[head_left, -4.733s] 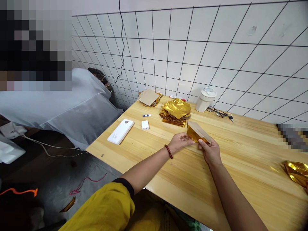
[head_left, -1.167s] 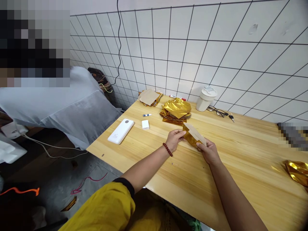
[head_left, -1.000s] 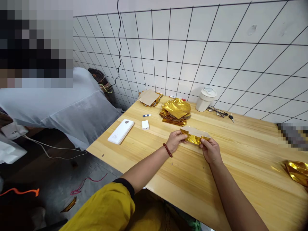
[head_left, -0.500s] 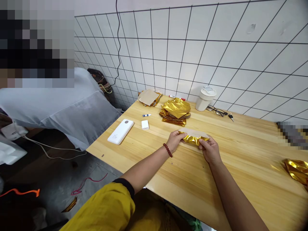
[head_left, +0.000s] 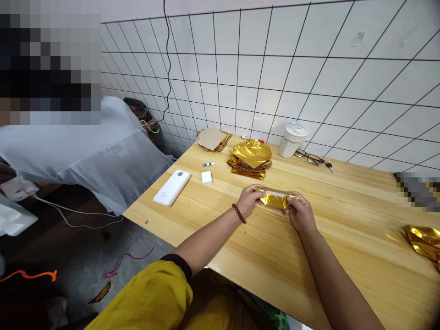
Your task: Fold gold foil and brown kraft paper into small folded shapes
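Both my hands hold a folded gold foil sheet with a kraft paper backing (head_left: 275, 200), now a narrow flat band just above the wooden table (head_left: 330, 247). A thin strip of the kraft paper shows along its far edge. My left hand (head_left: 249, 200), with a red bead bracelet on the wrist, pinches its left end. My right hand (head_left: 300, 211) grips its right end. Beyond them lies a stack of gold foil sheets (head_left: 250, 160).
On the table are a white power bank (head_left: 172, 188), a small white box (head_left: 206, 177), a kraft-topped foil pile (head_left: 211, 139), a white cup (head_left: 292, 140), glasses (head_left: 309, 157) and crumpled foil (head_left: 422, 242). A person in a grey shirt (head_left: 79, 151) leans at the left.
The packet has gone from a tilted, open fold with its paper standing up to a flatter, narrower band. My hands have drawn slightly closer and lower.
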`<state>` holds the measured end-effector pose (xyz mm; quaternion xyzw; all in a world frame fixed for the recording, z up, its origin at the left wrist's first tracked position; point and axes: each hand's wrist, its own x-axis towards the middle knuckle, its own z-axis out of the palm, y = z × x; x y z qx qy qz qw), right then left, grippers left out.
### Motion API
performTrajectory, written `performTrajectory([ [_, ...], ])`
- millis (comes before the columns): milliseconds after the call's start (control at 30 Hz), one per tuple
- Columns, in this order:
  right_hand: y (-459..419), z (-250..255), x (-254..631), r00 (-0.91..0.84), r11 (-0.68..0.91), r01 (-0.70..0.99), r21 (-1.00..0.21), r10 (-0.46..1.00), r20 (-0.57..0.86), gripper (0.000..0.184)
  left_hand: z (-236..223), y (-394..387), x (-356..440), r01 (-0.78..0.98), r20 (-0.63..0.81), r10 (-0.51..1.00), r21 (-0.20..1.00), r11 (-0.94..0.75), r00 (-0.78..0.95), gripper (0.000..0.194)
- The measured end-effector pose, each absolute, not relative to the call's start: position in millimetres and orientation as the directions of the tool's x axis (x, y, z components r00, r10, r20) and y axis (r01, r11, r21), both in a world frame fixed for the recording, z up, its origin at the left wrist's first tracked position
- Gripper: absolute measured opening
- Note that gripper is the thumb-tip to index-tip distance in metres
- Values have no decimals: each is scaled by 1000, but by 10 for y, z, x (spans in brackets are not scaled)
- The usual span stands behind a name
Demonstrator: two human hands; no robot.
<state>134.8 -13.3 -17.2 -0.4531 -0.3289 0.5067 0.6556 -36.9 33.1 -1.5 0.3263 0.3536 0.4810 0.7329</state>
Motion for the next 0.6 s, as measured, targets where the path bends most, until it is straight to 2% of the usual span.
performTrajectory([
  [300, -136, -182, 1361, 266, 66, -375, -925, 963, -40, 18, -40, 328, -387, -447, -159, 926, 840, 309, 341, 19],
  [600, -137, -178, 1384, 263, 73, -389, -918, 964, -34, 16, -61, 356, -415, -526, -127, 902, 775, 350, 412, 15],
])
